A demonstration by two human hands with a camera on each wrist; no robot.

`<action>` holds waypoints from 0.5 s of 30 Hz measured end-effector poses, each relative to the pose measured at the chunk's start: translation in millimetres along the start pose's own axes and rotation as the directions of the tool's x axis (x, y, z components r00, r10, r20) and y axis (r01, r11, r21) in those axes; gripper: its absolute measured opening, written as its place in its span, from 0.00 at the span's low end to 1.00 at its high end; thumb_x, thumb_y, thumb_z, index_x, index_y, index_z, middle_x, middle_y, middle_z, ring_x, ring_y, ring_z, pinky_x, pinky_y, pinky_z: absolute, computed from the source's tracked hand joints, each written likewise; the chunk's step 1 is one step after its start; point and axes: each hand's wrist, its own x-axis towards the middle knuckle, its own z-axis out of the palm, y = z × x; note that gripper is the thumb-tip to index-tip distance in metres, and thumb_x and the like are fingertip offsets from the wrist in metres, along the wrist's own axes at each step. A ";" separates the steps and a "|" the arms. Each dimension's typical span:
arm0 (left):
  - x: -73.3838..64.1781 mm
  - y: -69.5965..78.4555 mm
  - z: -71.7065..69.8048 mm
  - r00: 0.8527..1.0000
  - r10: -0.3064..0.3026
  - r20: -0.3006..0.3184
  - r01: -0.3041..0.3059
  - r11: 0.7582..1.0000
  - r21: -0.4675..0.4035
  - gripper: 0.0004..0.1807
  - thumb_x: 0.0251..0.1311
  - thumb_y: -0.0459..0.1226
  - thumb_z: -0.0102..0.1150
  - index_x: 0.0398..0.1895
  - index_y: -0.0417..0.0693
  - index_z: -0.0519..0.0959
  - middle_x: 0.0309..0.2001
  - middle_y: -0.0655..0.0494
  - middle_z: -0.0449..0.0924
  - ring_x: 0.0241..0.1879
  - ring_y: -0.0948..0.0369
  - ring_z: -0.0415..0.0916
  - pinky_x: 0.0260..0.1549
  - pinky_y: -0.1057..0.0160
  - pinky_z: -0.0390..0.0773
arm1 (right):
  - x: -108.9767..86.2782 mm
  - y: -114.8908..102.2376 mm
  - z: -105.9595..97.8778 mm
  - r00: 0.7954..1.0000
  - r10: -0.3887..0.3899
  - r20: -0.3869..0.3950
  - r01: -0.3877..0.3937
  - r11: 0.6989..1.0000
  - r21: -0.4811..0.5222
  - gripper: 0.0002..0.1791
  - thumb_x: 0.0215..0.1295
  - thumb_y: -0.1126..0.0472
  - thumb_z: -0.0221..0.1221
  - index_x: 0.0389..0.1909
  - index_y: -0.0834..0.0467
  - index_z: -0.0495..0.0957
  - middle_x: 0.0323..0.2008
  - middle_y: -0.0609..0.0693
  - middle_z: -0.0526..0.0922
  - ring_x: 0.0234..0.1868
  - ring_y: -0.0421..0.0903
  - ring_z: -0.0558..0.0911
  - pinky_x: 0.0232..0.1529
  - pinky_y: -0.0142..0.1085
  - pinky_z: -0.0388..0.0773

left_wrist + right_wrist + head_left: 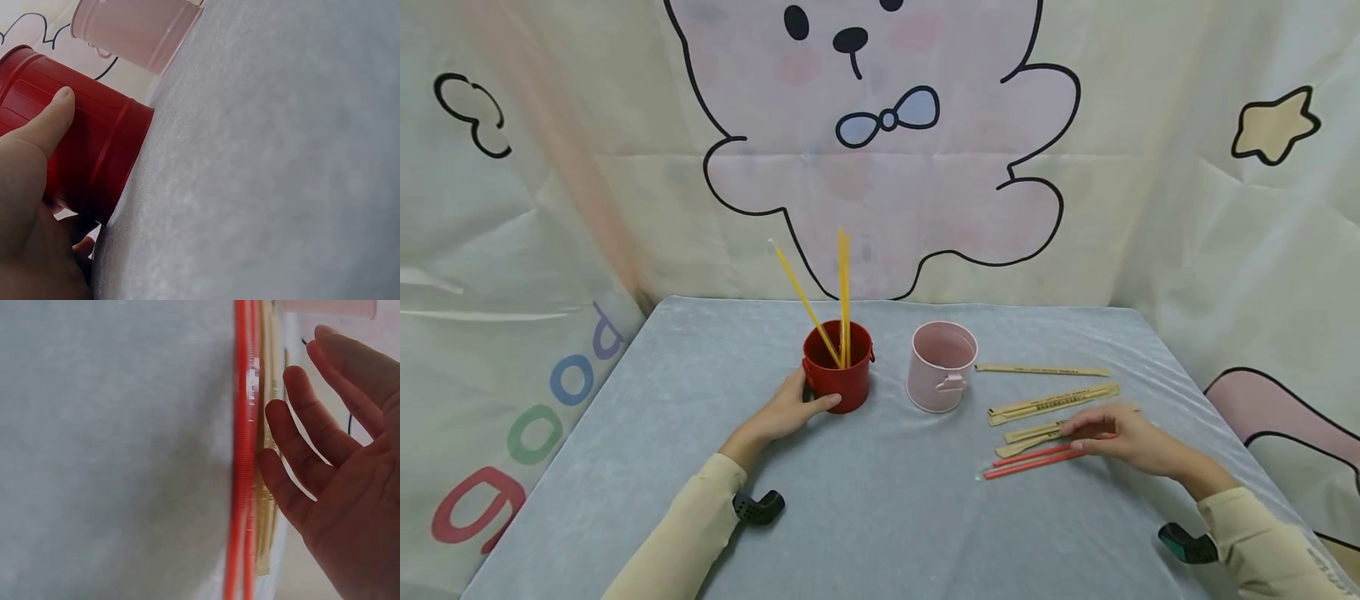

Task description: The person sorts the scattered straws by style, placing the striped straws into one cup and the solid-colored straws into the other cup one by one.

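My left hand [786, 408] grips the small red bucket [847, 387] from its left side, the thumb [53, 122] lying along the wall and the other fingers partly hidden around it. Several yellow straws [845, 292] stand in that bucket, one leaning left. Over on the right, my right hand [1123, 437] hovers at two red straws [1033, 464] lying on the table. In the right wrist view its fingers are loosely bent and spread, with nothing held between them. Just behind the red straws lie several thin tan paper-wrapped sticks [1052, 402].
A pale pink bucket [942, 367] stands upright right of the red one, a small gap between them. One more tan wrapped stick [1045, 370] lies further back. The table [850, 517] wears a grey-blue cloth, and printed curtains [625, 208] hang behind and at both sides.
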 end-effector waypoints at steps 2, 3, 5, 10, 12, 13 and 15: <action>0.1 0.1 0.4 1.000 -0.002 0.000 0.002 1.000 -0.004 0.39 0.65 0.43 0.66 0.75 0.49 0.60 0.73 0.50 0.66 0.75 0.50 0.59 0.76 0.40 0.56 | 0.0 3.2 1.4 1.000 -0.009 0.019 0.008 1.000 0.006 0.11 0.67 0.74 0.59 0.48 0.73 0.80 0.47 0.50 0.89 0.49 0.34 0.86 0.43 0.28 0.84; 0.2 0.0 0.5 1.000 -0.003 0.000 0.003 1.000 -0.005 0.39 0.65 0.43 0.66 0.75 0.49 0.60 0.74 0.50 0.66 0.75 0.50 0.59 0.76 0.40 0.55 | 0.1 4.4 2.1 1.000 -0.015 0.021 0.015 1.000 0.004 0.11 0.67 0.75 0.59 0.48 0.73 0.80 0.47 0.51 0.89 0.49 0.34 0.86 0.43 0.28 0.84; 0.6 -0.4 0.6 1.000 0.000 0.000 0.000 1.000 -0.011 0.39 0.65 0.43 0.66 0.76 0.49 0.59 0.74 0.50 0.66 0.76 0.50 0.59 0.76 0.40 0.55 | 0.3 6.1 3.2 1.000 -0.018 0.016 0.019 1.000 -0.010 0.11 0.67 0.74 0.59 0.48 0.73 0.80 0.47 0.52 0.89 0.49 0.33 0.85 0.44 0.26 0.83; 0.8 0.1 0.2 1.000 0.015 -0.002 -0.015 1.000 -0.019 0.39 0.65 0.42 0.66 0.76 0.49 0.59 0.74 0.50 0.66 0.75 0.50 0.59 0.76 0.40 0.56 | 1.0 8.1 5.8 0.999 -0.039 -0.026 0.037 0.996 -0.080 0.10 0.65 0.74 0.61 0.46 0.71 0.82 0.44 0.52 0.89 0.48 0.31 0.84 0.43 0.24 0.82; 0.6 0.2 -0.1 1.000 0.019 -0.003 -0.019 1.000 -0.015 0.38 0.65 0.42 0.65 0.75 0.48 0.59 0.73 0.50 0.67 0.75 0.50 0.60 0.76 0.40 0.56 | 1.0 8.8 7.0 0.998 -0.052 -0.035 0.047 0.992 -0.114 0.09 0.64 0.74 0.62 0.45 0.69 0.83 0.43 0.52 0.89 0.47 0.29 0.84 0.43 0.23 0.81; 0.3 0.3 -0.2 1.000 0.019 -0.002 -0.019 1.000 -0.012 0.38 0.65 0.42 0.65 0.75 0.48 0.59 0.73 0.50 0.67 0.75 0.50 0.60 0.76 0.40 0.56 | 1.0 9.3 7.7 0.998 -0.058 -0.037 0.053 0.990 -0.130 0.09 0.64 0.74 0.62 0.44 0.68 0.83 0.43 0.52 0.89 0.47 0.29 0.83 0.42 0.24 0.81; -0.3 0.8 -0.3 1.000 0.016 -0.001 -0.016 1.000 -0.008 0.38 0.65 0.41 0.65 0.75 0.48 0.59 0.73 0.49 0.67 0.75 0.49 0.60 0.76 0.40 0.56 | 0.8 10.9 9.0 0.997 -0.068 -0.037 0.061 0.986 -0.158 0.09 0.63 0.74 0.63 0.43 0.67 0.84 0.41 0.53 0.89 0.46 0.29 0.83 0.41 0.24 0.81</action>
